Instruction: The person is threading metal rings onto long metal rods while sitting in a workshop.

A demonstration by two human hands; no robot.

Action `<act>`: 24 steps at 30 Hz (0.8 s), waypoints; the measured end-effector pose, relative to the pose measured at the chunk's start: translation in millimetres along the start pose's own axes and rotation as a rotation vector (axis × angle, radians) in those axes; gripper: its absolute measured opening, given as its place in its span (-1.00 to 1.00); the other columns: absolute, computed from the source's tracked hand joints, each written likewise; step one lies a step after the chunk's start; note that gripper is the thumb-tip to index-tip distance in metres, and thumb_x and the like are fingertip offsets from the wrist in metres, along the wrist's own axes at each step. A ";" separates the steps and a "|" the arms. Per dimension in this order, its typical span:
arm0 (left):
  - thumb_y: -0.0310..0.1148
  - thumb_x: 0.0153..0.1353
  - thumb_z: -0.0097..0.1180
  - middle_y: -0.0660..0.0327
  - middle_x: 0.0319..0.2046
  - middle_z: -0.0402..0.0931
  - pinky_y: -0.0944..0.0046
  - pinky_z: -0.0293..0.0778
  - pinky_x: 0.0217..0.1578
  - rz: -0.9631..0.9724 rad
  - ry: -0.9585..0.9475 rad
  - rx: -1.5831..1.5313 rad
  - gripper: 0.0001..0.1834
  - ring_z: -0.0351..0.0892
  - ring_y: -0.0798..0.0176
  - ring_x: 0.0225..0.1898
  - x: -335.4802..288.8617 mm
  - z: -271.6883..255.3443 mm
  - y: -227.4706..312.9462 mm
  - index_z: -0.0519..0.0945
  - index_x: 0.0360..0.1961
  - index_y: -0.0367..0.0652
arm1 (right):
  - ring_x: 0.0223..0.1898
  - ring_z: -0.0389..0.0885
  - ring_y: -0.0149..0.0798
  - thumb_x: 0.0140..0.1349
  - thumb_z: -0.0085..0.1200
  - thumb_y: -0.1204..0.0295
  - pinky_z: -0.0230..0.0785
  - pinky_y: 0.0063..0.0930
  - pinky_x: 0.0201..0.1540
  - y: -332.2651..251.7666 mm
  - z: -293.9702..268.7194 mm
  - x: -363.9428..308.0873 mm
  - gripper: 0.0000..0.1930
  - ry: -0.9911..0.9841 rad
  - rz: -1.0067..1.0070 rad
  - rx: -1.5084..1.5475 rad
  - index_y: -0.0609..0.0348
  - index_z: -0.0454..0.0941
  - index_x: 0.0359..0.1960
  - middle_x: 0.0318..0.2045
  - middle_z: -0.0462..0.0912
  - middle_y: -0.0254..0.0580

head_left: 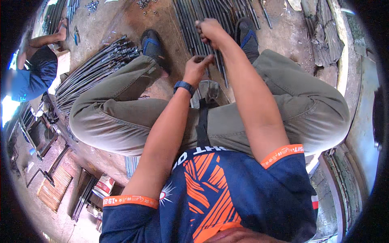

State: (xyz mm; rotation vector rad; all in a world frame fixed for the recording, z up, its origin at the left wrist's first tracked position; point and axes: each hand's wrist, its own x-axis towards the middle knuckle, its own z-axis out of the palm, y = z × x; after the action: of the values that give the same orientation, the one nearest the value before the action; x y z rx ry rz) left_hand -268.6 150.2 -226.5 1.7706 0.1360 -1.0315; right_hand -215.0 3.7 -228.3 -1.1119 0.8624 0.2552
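Observation:
My right hand [212,32] is closed, its fingers curled over a bundle of dark metal rods [187,24] on the ground between my feet. Whatever it grips is hidden by the fingers. Nearer to me, my left hand [197,67] is also closed, with thumb and forefinger drawn together at the near ends of the rods; I cannot make out anything between them. A dark wristwatch [184,87] is on that wrist. Just below the hands, between my thighs, stands a small grey metal piece [209,90].
A second pile of rods with fittings on their ends [97,67] lies left of my sandalled foot [153,45]. Loose nuts [92,6] and blue-handled pliers [76,36] are farther off. Another person [40,67] sits at the left. Weathered sheet material [327,38] lies at the right.

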 end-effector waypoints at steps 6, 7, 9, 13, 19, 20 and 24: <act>0.03 0.17 0.04 0.33 -0.57 0.39 0.43 0.24 -0.53 -0.057 -0.024 -0.237 -0.55 0.30 0.47 -0.57 18.6 2.5 -21.5 0.54 -0.36 -0.21 | -0.73 0.13 -0.54 0.25 -0.08 0.33 0.05 -0.58 -0.71 14.7 -8.2 13.0 -0.84 -0.030 -0.042 -0.104 0.08 0.34 -0.46 -0.69 0.25 -0.48; 0.06 0.17 0.01 0.33 -0.58 0.39 0.43 0.24 -0.52 0.093 -0.073 -0.101 -0.53 0.30 0.47 -0.57 18.5 6.6 -21.2 0.55 -0.36 -0.22 | -0.73 0.13 -0.54 0.25 -0.08 0.33 0.05 -0.58 -0.71 14.9 -8.2 12.0 -0.84 -0.027 -0.039 -0.104 0.08 0.34 -0.46 -0.69 0.25 -0.48; 0.05 0.17 0.02 0.32 -0.58 0.40 0.43 0.23 -0.53 -0.060 -0.089 -0.025 -0.54 0.32 0.46 -0.56 5.7 -7.6 -25.6 0.55 -0.38 -0.21 | -0.72 0.13 -0.54 0.25 -0.08 0.33 0.06 -0.59 -0.70 14.0 -9.0 10.4 -0.83 0.034 -0.065 -0.168 0.09 0.34 -0.46 -0.69 0.25 -0.48; 0.07 0.15 0.04 0.26 -0.46 0.47 0.32 0.34 -0.40 -0.319 0.064 -0.087 -0.56 0.41 0.34 -0.45 11.8 -2.1 -24.5 0.54 -0.33 -0.13 | -0.72 0.13 -0.55 0.25 -0.08 0.33 0.07 -0.60 -0.69 -13.5 -0.5 -5.7 -0.84 -0.030 -0.053 -0.047 0.11 0.35 -0.44 -0.67 0.27 -0.48; 0.05 0.08 0.14 0.25 -0.40 0.44 0.27 0.33 -0.33 -0.168 0.075 0.139 -0.50 0.38 0.37 -0.41 15.5 -19.5 -48.4 0.52 -0.30 -0.25 | -0.71 0.15 -0.54 0.24 -0.07 0.33 0.08 -0.61 -0.68 -21.5 -5.6 -5.2 -0.83 0.037 -0.094 -0.174 0.12 0.37 -0.45 -0.65 0.30 -0.46; 0.03 0.06 0.15 0.24 -0.42 0.44 0.30 0.32 -0.32 -0.237 0.107 -0.028 -0.54 0.38 0.37 -0.42 13.1 -19.1 -44.0 0.53 -0.34 -0.23 | -0.71 0.15 -0.54 0.24 -0.07 0.33 0.09 -0.60 -0.68 -24.1 -2.9 -12.3 -0.83 -0.007 -0.069 -0.071 0.13 0.38 -0.45 -0.65 0.31 -0.45; 0.06 0.04 0.16 0.20 -0.58 0.45 0.31 0.30 -0.37 0.008 -0.149 -0.791 -0.52 0.38 0.31 -0.50 12.1 25.4 -3.3 0.57 -0.49 -0.24 | -0.70 0.16 -0.54 0.25 -0.08 0.34 0.08 -0.57 -0.69 -18.4 -2.4 -8.6 -0.84 0.002 -0.090 -0.144 0.12 0.39 -0.44 -0.64 0.33 -0.44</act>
State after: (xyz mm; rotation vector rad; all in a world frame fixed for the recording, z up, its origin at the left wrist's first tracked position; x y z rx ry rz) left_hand -277.4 126.8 -239.6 0.9748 0.3844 -0.9234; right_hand -211.2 -4.8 -210.1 -1.2820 0.8029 0.2446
